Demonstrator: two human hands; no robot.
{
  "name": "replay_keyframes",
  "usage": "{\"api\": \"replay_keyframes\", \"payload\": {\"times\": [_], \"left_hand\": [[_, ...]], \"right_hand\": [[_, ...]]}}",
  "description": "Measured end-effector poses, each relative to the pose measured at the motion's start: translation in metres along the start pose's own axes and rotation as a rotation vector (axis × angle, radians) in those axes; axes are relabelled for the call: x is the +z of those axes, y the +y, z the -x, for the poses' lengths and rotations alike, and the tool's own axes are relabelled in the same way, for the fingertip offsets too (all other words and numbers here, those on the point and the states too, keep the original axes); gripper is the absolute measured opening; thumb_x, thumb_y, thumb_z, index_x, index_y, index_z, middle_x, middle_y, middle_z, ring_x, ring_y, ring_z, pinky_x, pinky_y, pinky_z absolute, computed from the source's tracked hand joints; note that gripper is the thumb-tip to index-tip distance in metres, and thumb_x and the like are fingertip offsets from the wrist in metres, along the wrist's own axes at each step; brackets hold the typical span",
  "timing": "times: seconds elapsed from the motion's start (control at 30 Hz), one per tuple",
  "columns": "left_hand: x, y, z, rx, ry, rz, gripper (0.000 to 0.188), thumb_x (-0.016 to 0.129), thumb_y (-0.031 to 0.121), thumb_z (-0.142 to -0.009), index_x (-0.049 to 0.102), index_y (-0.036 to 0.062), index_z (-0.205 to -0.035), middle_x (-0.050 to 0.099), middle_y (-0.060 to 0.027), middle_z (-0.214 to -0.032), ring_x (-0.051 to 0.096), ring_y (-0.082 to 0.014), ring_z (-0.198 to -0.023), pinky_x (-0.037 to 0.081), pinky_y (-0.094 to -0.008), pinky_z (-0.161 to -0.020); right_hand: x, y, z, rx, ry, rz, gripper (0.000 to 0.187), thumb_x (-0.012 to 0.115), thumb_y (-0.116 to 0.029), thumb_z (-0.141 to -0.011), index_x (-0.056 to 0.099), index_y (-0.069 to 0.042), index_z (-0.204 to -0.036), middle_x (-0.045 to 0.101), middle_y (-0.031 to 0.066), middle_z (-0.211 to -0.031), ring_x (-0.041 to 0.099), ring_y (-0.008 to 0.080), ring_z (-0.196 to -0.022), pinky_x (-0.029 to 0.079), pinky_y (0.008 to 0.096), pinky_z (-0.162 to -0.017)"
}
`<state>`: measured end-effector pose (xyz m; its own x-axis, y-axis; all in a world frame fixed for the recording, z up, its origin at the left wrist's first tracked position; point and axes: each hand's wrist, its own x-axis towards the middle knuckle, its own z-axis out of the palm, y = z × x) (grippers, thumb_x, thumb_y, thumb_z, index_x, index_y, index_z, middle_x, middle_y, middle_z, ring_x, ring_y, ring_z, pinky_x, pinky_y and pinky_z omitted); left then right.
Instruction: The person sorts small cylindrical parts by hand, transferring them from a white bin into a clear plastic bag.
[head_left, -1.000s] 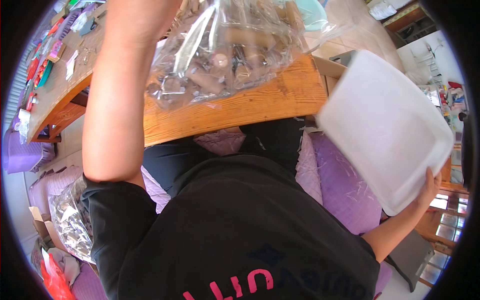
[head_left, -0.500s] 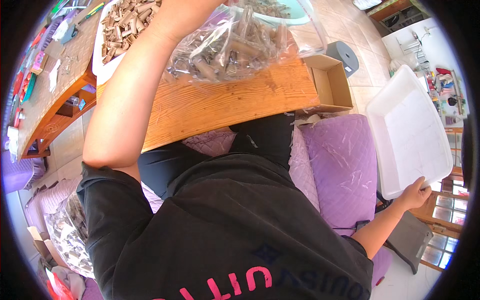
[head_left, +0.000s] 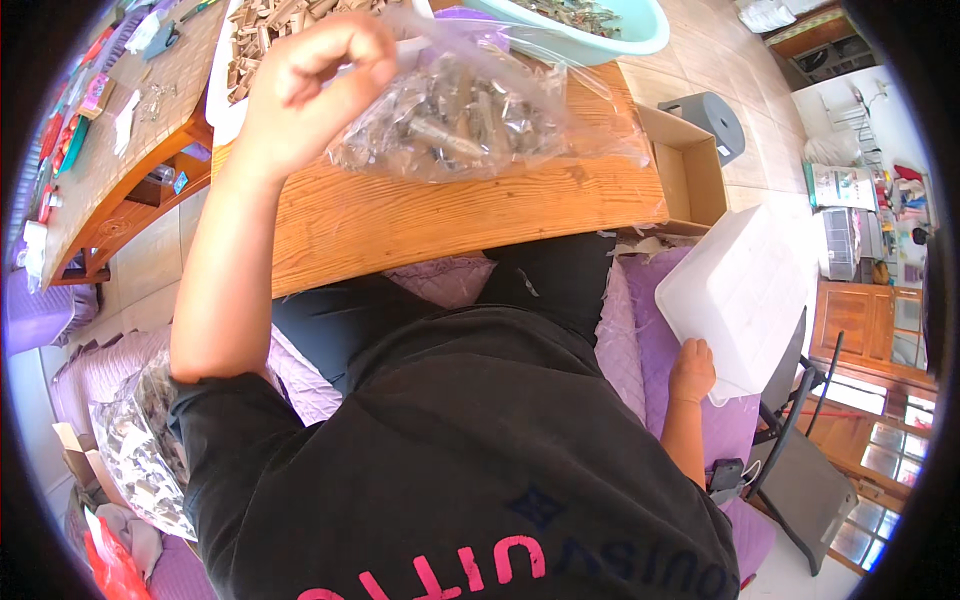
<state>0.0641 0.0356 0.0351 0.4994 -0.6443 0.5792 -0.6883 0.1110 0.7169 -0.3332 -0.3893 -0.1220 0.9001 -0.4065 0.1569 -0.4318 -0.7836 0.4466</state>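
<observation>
While hands grip bag [head_left: 470, 110] and seemingly tray [head_left: 745, 295], floor lies open.

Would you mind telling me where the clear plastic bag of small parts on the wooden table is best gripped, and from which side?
Grip the clear plastic bag at its gathered neck on the person's left, from above. The left hand is already closed around that bunched end, while the full body sags loose on the wooden table and offers no firm hold.
</observation>
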Motion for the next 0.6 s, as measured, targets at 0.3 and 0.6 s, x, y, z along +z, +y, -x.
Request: {"api": "replay_keyframes", "payload": {"times": [0.3, 0.6], "left_hand": [[-0.005, 0.026, 0.053, -0.027, 0.062, -0.226, 0.012, 0.058, -0.004, -0.072, 0.058, 0.0005, -0.083, 0.056, -0.0070, -0.081, 0.055, -0.0168, -0.079, 0.042, -0.0269, -0.072], [0.006, 0.050, 0.070, -0.101, -0.016, -0.264, 0.012, 0.063, -0.002, -0.067, 0.062, 0.0013, -0.079, 0.055, -0.0081, -0.082, 0.055, -0.0204, -0.078, 0.044, -0.0284, -0.069]], "right_hand": [[-0.078, -0.034, -0.045, 0.183, -0.470, -0.118, 0.031, 0.065, -0.033, -0.077, 0.057, -0.008, -0.094, 0.062, 0.0105, -0.092, 0.061, 0.0315, -0.084, 0.049, 0.0412, -0.069], [-0.125, -0.060, -0.084, 0.101, -0.457, -0.893, 0.019, 0.063, -0.017, -0.081, 0.062, -0.002, -0.092, 0.063, 0.0072, -0.078, 0.060, 0.0154, -0.071, 0.047, 0.0264, -0.067]]}}
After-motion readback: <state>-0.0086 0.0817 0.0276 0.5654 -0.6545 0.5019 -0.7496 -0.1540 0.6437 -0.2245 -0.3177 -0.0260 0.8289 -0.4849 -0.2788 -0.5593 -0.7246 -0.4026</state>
